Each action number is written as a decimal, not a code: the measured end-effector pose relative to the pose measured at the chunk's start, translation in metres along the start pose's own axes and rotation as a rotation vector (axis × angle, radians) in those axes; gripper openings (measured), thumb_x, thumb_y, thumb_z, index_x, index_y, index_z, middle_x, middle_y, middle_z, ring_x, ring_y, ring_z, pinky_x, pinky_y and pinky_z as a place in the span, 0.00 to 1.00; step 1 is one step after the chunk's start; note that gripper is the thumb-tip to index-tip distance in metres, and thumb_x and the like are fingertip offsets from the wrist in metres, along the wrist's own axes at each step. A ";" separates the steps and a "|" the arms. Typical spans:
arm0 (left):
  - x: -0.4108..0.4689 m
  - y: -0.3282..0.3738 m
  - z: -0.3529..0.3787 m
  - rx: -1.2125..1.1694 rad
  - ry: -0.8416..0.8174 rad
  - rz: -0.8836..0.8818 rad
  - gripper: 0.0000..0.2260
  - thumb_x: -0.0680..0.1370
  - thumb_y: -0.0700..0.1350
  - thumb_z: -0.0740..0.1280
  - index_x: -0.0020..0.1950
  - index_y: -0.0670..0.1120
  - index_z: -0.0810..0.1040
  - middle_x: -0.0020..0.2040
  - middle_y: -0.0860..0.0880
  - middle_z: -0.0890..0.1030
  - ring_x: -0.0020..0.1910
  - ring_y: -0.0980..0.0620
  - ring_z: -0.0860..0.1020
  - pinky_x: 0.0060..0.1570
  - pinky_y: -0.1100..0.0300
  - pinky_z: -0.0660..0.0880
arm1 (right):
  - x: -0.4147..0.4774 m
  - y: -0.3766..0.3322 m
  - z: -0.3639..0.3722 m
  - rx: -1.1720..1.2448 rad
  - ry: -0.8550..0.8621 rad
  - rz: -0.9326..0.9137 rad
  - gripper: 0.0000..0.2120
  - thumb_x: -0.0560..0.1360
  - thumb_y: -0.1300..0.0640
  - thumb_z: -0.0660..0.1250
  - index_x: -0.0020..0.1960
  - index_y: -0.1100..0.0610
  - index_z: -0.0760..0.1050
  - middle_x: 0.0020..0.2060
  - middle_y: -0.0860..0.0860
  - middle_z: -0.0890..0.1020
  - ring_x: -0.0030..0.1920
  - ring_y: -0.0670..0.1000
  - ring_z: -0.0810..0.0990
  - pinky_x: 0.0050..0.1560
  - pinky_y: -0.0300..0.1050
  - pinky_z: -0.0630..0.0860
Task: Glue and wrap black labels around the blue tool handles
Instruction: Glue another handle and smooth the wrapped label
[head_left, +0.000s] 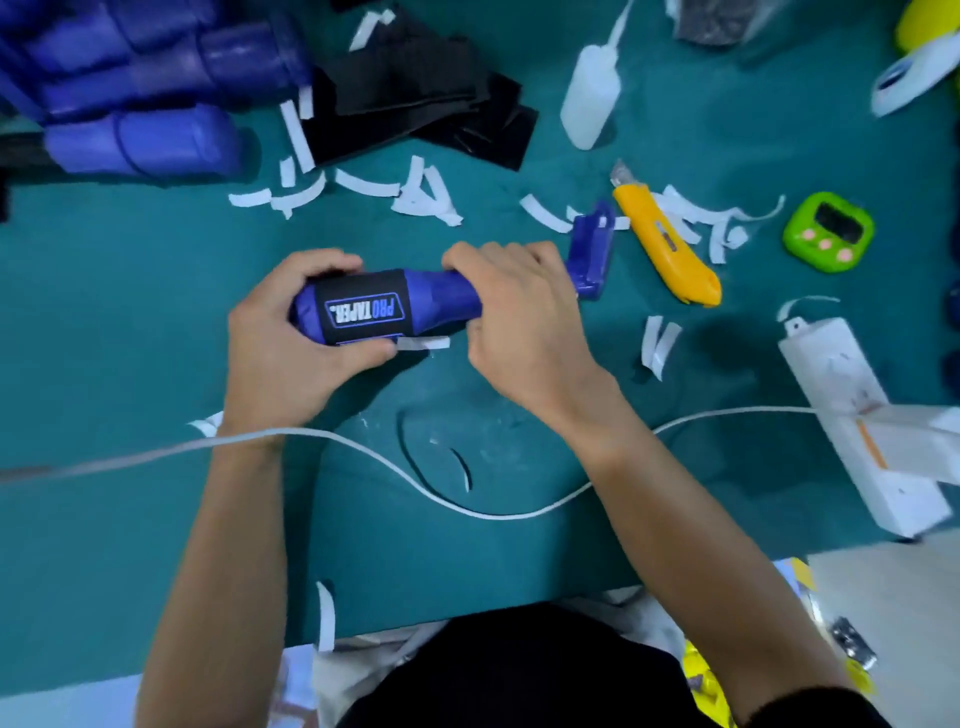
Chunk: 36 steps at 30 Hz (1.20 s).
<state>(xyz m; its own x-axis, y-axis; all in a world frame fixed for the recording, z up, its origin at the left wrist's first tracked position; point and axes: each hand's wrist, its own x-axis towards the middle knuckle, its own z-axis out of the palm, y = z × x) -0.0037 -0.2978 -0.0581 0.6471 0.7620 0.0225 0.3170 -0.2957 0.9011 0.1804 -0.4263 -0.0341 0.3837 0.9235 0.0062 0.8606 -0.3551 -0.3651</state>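
Note:
A blue tool handle (441, 301) lies sideways at the middle of the green table, held in both hands. A black label (366, 312) with "PRO TAPER" printed on it is wrapped around its left half. My left hand (291, 338) grips the labelled end, thumb pressed under the label's lower edge. My right hand (519, 317) grips the bare blue end. A white backing strip (423, 343) sticks out below the label. More blue handles (140, 135) are piled at the top left, beside a stack of black labels (415, 98).
A glue bottle (592, 88) lies at the top centre. A yellow utility knife (670, 249), a small blue part (592, 249) and a green timer (828, 234) sit to the right. White paper strips (363, 182) litter the table. A white cord (467, 504) crosses the front; a white power strip (831, 364) lies right.

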 end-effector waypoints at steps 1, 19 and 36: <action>0.000 0.008 -0.002 -0.052 0.015 0.030 0.29 0.61 0.44 0.82 0.60 0.55 0.79 0.54 0.58 0.83 0.52 0.56 0.82 0.56 0.62 0.78 | -0.004 -0.002 -0.011 0.010 -0.001 -0.003 0.21 0.67 0.65 0.64 0.58 0.52 0.77 0.42 0.48 0.78 0.46 0.57 0.76 0.56 0.53 0.68; 0.108 0.272 0.216 -0.201 -0.523 0.433 0.28 0.67 0.45 0.79 0.62 0.62 0.74 0.53 0.65 0.81 0.46 0.59 0.80 0.49 0.63 0.79 | -0.084 0.208 -0.299 -0.213 0.271 0.432 0.24 0.63 0.67 0.64 0.58 0.54 0.79 0.44 0.50 0.79 0.50 0.62 0.77 0.64 0.55 0.68; 0.241 0.374 0.380 0.065 -0.441 0.418 0.23 0.62 0.52 0.76 0.57 0.55 0.80 0.46 0.58 0.84 0.37 0.66 0.77 0.45 0.68 0.75 | -0.017 0.400 -0.356 -0.553 0.222 0.541 0.21 0.74 0.69 0.63 0.64 0.56 0.77 0.52 0.64 0.81 0.61 0.63 0.76 0.63 0.58 0.69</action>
<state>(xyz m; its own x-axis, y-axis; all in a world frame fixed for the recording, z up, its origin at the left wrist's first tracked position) 0.5346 -0.4433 0.1197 0.9475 0.2677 0.1749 0.0066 -0.5633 0.8262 0.6376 -0.6364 0.1511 0.8023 0.5731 0.1666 0.5555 -0.8191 0.1431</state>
